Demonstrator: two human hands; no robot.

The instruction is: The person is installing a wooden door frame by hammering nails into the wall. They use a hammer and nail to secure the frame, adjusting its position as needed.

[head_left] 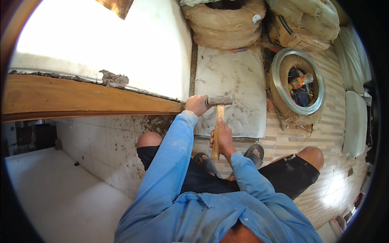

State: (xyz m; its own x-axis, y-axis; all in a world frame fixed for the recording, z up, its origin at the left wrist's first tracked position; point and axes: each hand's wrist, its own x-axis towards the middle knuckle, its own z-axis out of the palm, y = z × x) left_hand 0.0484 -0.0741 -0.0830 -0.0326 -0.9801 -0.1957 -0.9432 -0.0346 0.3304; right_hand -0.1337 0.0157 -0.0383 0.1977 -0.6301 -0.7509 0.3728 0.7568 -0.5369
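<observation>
Hammer [219, 106]: wooden handle and a grey, mortar-caked head; it stands nearly upright in the middle of the view, head uppermost, just past the end of the wooden plank.
Right hand [222, 139]: its grip is wrapped tight round the hammer's handle, about halfway down, with the butt of the handle showing below the fist.
Left hand [197, 105]: its grip is curled closed at the end of the plank, touching the hammer's head; whatever it pinches there is hidden by the fingers.
Wooden plank [81, 99]: long brown board running from the left edge to the left hand, with crumbs and a lump of grey mortar [114, 79] along its far edge.
White slab [121, 44]: bright, flat, lying beyond the plank.
Grey sheet [235, 89]: dusty, mortar-smeared panel lying on the tiled floor [332, 121] under the hammer head.
Person: squatting, blue long sleeves, dark shorts, grey sandals [254, 152] on the floor just below the sheet.
Wire coils [298, 87]: one ring of bright wire wrapped in sacking to the right of the sheet, with small coloured items inside; more sacking-wrapped coils [227, 22] stacked beyond the sheet.
Cardboard box [289, 36]: beside the stacked coils, top right.
</observation>
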